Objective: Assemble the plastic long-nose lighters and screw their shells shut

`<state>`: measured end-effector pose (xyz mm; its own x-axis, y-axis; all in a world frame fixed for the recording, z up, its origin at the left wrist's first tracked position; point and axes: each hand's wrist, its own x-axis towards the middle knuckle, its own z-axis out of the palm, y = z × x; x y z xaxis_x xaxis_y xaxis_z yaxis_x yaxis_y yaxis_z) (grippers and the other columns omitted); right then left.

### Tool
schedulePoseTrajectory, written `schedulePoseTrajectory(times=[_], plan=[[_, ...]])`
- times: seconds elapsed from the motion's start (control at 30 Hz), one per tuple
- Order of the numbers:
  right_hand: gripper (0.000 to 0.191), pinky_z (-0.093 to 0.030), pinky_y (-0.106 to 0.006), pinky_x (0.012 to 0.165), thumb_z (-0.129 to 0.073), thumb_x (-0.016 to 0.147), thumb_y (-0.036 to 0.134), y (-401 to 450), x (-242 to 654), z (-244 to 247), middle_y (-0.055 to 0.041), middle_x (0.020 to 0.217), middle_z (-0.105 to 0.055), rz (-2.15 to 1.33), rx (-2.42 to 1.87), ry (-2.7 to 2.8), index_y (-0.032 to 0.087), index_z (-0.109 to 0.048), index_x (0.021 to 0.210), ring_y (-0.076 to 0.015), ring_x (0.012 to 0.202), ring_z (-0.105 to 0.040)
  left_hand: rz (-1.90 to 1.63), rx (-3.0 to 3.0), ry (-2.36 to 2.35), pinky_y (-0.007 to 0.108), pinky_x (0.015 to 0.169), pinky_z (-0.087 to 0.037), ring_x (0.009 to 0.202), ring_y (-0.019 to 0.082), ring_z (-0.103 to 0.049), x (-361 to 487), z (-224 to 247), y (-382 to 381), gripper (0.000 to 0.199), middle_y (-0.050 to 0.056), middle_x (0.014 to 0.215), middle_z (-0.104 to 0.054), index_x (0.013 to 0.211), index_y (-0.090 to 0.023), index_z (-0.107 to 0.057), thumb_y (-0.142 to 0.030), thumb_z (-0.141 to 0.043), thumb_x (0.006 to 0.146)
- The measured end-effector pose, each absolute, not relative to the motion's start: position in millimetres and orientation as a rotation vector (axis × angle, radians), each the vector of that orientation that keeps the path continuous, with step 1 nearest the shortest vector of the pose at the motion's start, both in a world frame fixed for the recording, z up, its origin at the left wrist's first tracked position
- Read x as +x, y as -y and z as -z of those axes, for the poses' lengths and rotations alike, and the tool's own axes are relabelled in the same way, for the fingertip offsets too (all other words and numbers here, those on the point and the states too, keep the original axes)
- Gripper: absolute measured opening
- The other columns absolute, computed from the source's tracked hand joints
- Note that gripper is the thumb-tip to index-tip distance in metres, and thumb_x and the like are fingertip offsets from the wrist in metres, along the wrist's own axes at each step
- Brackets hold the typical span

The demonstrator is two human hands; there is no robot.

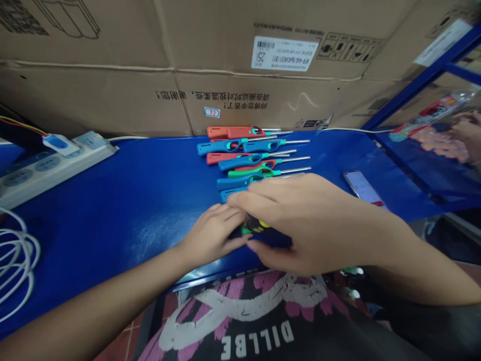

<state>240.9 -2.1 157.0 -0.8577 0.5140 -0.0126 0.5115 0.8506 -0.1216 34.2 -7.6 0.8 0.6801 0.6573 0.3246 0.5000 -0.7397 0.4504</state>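
Observation:
In front of my body the two hands meet over the blue table (150, 200). My left hand (218, 231) is closed, its fingertips pinching a small green piece (246, 230) that is mostly hidden. My right hand (300, 220), a little blurred, curls around a black-and-yellow tool (257, 224), perhaps a screwdriver; its tip touches or lies close to the green piece. Just beyond the hands lie several long-necked gas lighters in rows, metal tubes pointing right: a red lighter (225, 158), a blue lighter (240, 162) and a green lighter (255, 172) among them.
A cardboard box (225, 50) walls off the back. At left are a white power strip (48, 168) and a coiled white cable (18, 260). A phone (363, 188) lies at right. Another person's hand (469, 130) is near a plastic bag (428, 118) at far right.

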Motion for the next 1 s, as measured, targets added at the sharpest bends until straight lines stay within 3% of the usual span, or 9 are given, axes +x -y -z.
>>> schedulePoseTrajectory(times=[0.07, 0.2, 0.33, 0.5, 0.67, 0.73, 0.83, 0.93, 1.0], plan=[[0.021, -0.022, -0.03, 0.056, -0.049, 0.095, 0.028, 2.3, 241.6, -157.4, -0.0022, 0.075, -0.065, -0.159, -0.861, 3.013, 0.018, -0.061, 0.109, -0.0171, 0.065, -0.053, -0.687, 2.589, -0.917, 0.04, 0.075, -0.049, 0.096, 0.029, -0.067, 34.3, -1.1, 7.7, 0.026, 0.009, 0.103, -0.073, 0.102, -0.019, -0.064, -0.042, -0.052, 0.1], [0.03, -0.022, -0.029, 0.056, -0.055, 0.086, 0.025, 2.2, 242.3, -156.6, -0.0056, 0.096, -0.067, -0.202, -0.798, 2.969, 0.019, -0.059, 0.115, -0.0169, 0.073, -0.053, -0.685, 2.56, -0.939, 0.038, 0.075, -0.049, 0.098, 0.027, -0.068, 34.3, -1.6, 8.5, 0.021, 0.008, 0.105, -0.073, 0.105, -0.02, -0.064, -0.039, -0.056, 0.099], [0.017, -0.021, -0.029, 0.055, -0.054, 0.091, 0.035, 0.5, 241.2, -150.7, 0.0016, 0.071, -0.059, -0.177, -0.787, 2.93, 0.021, -0.062, 0.087, -0.0132, 0.059, -0.045, -0.664, 2.543, -0.947, 0.037, 0.076, -0.049, 0.099, 0.026, -0.067, 34.4, -0.7, 9.1, 0.021, 0.006, 0.107, -0.072, 0.112, -0.021, -0.062, -0.035, -0.061, 0.096], [0.001, -0.033, -0.026, 0.056, -0.06, 0.082, 0.02, 0.5, 249.7, -151.5, 0.0033, 0.072, -0.06, -0.469, -0.71, 2.779, 0.02, -0.061, 0.082, -0.0112, 0.063, -0.048, -0.674, 2.532, -0.914, 0.039, 0.079, -0.051, 0.096, 0.026, -0.067, 34.6, -1.6, 8.6, 0.017, 0.006, 0.102, -0.071, 0.101, -0.019, -0.062, -0.036, -0.063, 0.096], [0.013, -0.048, -0.03, 0.068, -0.065, 0.084, 0.019, -2.5, 283.1, -152.1, -0.0011, 0.089, -0.073, -0.44, -0.999, 2.273, 0.024, -0.069, 0.095, -0.0165, 0.074, -0.063, -0.658, 2.388, -0.859, 0.037, 0.083, -0.054, 0.095, 0.022, -0.066, 34.1, -6.1, 9.0, 0.017, 0.005, 0.1, -0.07, 0.101, -0.018, -0.061, -0.034, -0.066, 0.097], [0.009, -0.047, -0.033, 0.063, -0.069, 0.084, 0.024, -10.2, 303.2, -141.0, -0.0036, 0.085, -0.072, -0.434, -1.138, 1.998, 0.024, -0.072, 0.093, -0.0181, 0.068, -0.062, -0.633, 2.338, -0.867, 0.036, 0.084, -0.055, 0.096, 0.021, -0.066, 33.7, -7.0, 10.4, 0.02, 0.006, 0.101, -0.07, 0.103, -0.018, -0.061, -0.035, -0.067, 0.096], [0.01, -0.037, -0.033, 0.047, -0.071, 0.081, 0.027, -26.7, 336.8, -112.3, -0.0003, 0.054, -0.057, -0.693, -1.229, 1.626, 0.021, -0.075, 0.087, -0.0134, 0.044, -0.046, -0.614, 2.307, -0.895, 0.036, 0.083, -0.056, 0.095, 0.021, -0.067, 33.4, -7.6, 12.6, 0.021, 0.006, 0.102, -0.07, 0.103, -0.017, -0.062, -0.036, -0.065, 0.097], [0.014, -0.044, -0.037, 0.059, -0.066, 0.083, 0.028, -43.2, 367.5, -78.8, -0.0079, 0.078, -0.07, -0.786, -1.269, 1.246, 0.022, -0.076, 0.077, -0.0142, 0.056, -0.056, -0.618, 2.324, -0.885, 0.036, 0.084, -0.057, 0.095, 0.02, -0.068, 33.8, -8.4, 13.1, 0.015, 0.007, 0.101, -0.07, 0.104, -0.017, -0.064, -0.029, -0.055, 0.102], [0.02, -0.043, -0.034, 0.058, -0.065, 0.085, 0.03, -54.9, 382.6, -59.1, -0.0063, 0.07, -0.066, -0.717, -1.265, 1.134, 0.022, -0.075, 0.07, -0.0124, 0.055, -0.052, -0.612, 2.345, -0.867, 0.035, 0.085, -0.056, 0.095, 0.02, -0.067, 34.3, -9.6, 12.2, 0.016, 0.006, 0.1, -0.071, 0.104, -0.017, -0.065, -0.025, -0.051, 0.104]])
